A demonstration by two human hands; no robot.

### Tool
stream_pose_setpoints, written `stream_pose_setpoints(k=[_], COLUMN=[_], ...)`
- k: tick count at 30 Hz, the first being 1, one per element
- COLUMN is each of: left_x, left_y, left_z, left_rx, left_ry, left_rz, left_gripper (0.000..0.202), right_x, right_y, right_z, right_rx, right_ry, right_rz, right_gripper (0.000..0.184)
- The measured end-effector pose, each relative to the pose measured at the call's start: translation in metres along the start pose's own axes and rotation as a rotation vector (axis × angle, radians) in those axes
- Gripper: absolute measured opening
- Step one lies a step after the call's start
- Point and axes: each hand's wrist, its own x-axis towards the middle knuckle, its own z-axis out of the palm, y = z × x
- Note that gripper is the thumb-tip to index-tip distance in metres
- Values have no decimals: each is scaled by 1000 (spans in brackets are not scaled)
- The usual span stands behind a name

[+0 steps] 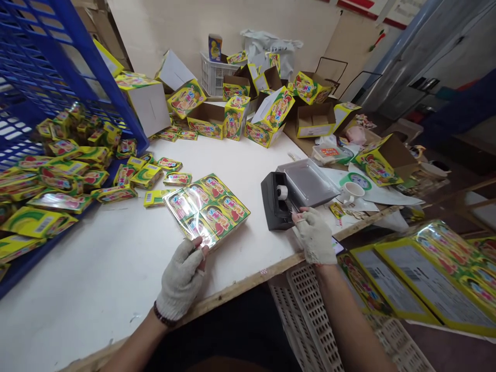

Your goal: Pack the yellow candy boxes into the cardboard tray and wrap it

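Observation:
My left hand (182,281), in a white fingerless knit glove, pinches the near corner of a pack of yellow-green candy boxes (219,209). The boxes sit in rows under a shiny clear plastic cover, and the pack lies on the white table. To its right stands a black tape dispenser (271,204) holding a small roll of tape (282,192). My right hand (315,235), gloved the same way, has its fingertips closed at the dispenser's front end, on the tape; the strip itself barely shows. A clear plastic tray (310,181) lies just behind the dispenser.
At left, a tipped blue crate (127,88) spills small candy boxes (58,178) onto the table (116,248). Opened display cartons (209,121) line the back. A white mug (352,192) stands at right. Finished-looking cartons (411,279) are stacked beside my right arm, above a plastic crate (310,294).

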Motion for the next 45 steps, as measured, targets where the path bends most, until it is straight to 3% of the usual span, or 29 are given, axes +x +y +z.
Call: stream_pose_setpoints(k=[6,11,14,16,20,23,25,28,31,33,37,39,41,43,45], left_x=[16,21,21,22,23,20,19,22,34,43,51,48,43,43,51], left_y=[8,9,13,16,17,14,14,21,34,41,52,55,51,36,8], left_z=[-9,-7,-7,-8,-12,-12,-13,-18,-23,-24,-14,-10,-10,-18,-30], left_rx=[-14,-5,-12,-15,-11,-25,0,192,399,419,412,441,379,192,3], left_ry=[-50,-44,3,7,-11,-3,-8,-164,-381,-421,-413,-408,-389,-280,-51], left_rz=[-13,-44,-23,-20,-12,-3,39,80,-21,-107,-259,-319,-346,-359,-400], left_gripper=[9,12,12,13,11,13,27,46,31,17,28,27,22,16,20], right_x=[-45,-45,-47,-55,-76,-83,-82,-81,-83,-85,-89,-90,-89,-86,-81], right_y=[-1,12,9,-6,-60,-92,-100,-96,-87,-83,-76,-70,-65,-62,-62], right_z=[-8,6,10,14,35,57,70,83,91,96,100,100,100,101,105], right_rx=[21,238,385,443,670,749,722,681,669,599,335,428,609,708,707], right_ry=[-70,-179,-274,-431,-779,-889,-919,-922,-904,-883,-911,-900,-754,-573,-523], right_rz=[125,391,414,337,282,234,188,168,206,237,380,503,576,599,620], right_gripper=[38,39,41,43,42,43,45,47,46,44,33,32,54,72,71])
